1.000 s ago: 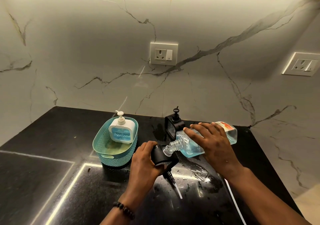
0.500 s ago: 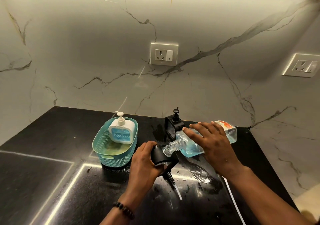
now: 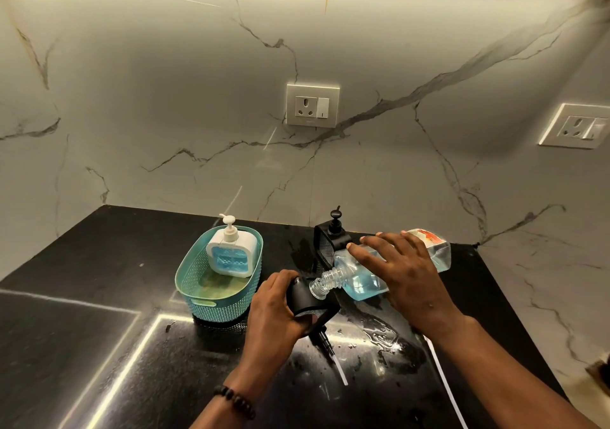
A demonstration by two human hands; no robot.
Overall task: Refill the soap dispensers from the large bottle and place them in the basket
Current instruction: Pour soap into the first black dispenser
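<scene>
My right hand grips the large clear bottle from above. The bottle is tipped left, with blue liquid pooled toward its threaded neck. The neck sits at the opening of a black soap dispenser, which my left hand grips tilted just above the counter. A white dispenser with a blue window and pump stands upright inside the teal basket. Behind the bottle a second black dispenser stands with its pump on.
A loose black pump with its clear tube lies on the black counter under my left hand. Spilled liquid wets the counter on the right. Marble walls with two sockets close off the back; the counter edge drops away at the right.
</scene>
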